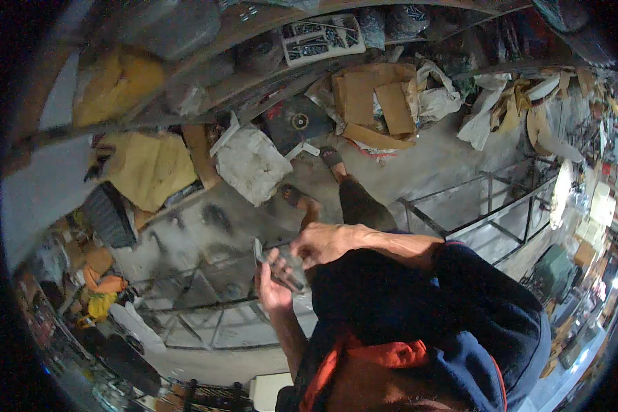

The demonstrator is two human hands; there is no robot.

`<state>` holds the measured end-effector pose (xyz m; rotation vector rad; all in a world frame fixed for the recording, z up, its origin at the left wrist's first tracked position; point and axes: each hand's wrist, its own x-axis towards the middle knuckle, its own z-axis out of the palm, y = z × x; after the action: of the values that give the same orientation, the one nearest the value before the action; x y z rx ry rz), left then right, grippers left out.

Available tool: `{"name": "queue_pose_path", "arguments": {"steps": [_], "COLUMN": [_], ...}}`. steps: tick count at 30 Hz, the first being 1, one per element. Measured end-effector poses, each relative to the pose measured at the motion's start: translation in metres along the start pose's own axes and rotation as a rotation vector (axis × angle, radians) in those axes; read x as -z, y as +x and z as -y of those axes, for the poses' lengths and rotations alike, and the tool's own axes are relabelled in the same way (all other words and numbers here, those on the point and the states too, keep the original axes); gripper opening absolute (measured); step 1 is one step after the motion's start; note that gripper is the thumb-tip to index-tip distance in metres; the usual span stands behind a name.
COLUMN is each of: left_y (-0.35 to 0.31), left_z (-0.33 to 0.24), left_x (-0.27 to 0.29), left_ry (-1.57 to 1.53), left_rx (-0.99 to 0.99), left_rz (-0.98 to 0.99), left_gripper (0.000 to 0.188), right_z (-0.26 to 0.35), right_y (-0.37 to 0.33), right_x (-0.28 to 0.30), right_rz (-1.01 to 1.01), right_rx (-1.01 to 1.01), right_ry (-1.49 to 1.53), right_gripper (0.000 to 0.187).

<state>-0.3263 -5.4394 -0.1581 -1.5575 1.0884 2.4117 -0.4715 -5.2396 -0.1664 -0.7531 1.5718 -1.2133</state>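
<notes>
My left hand (273, 288) is wrapped round a small dark grey object (288, 270) in front of my body, its palm turned up. The kind of object cannot be made out; a pale narrow edge sticks up beside my left fingers. From the right, my right hand (325, 242) reaches across with bent fingers closed at the object's upper side. Its fingertips are partly hidden, so whether they pinch the object or something small is unclear.
Dark metal frames (487, 218) stand on the floor at both sides. Ahead lie a white sack (252, 165), a flattened cardboard box (364, 96) and a yellow sack (151, 168). A white divided tray of bolts (353, 42) rests on the shelf. My feet are near the white sack.
</notes>
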Motion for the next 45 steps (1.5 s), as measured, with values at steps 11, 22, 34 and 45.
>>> {"name": "queue_pose_path", "arguments": {"steps": [11,22,34,45], "left_y": [0.071,0.091,0.090,0.094], "left_z": [0.067,0.128,0.148,0.148], "left_x": [-0.061,-0.055,-0.049,-0.056], "left_ry": [0.367,0.402,0.263,0.320], "left_rx": [0.398,0.495,0.505,0.491], "left_rz": [0.154,0.034,-0.025,0.059], "left_gripper": [0.030,0.026,0.031,0.034], "right_z": [-0.304,-0.377,-0.373,-0.371], "right_y": [-0.017,0.091,0.107,0.033], "right_x": [0.306,0.524,0.539,0.528], "right_rz": [-1.329,-1.094,-0.781,-1.252], "right_rx": [-0.134,-0.418,-0.555,-0.113], "right_ry": [-0.409,-1.114,-1.214,-0.308], "right_gripper": [0.023,0.029,0.043,0.038]}}
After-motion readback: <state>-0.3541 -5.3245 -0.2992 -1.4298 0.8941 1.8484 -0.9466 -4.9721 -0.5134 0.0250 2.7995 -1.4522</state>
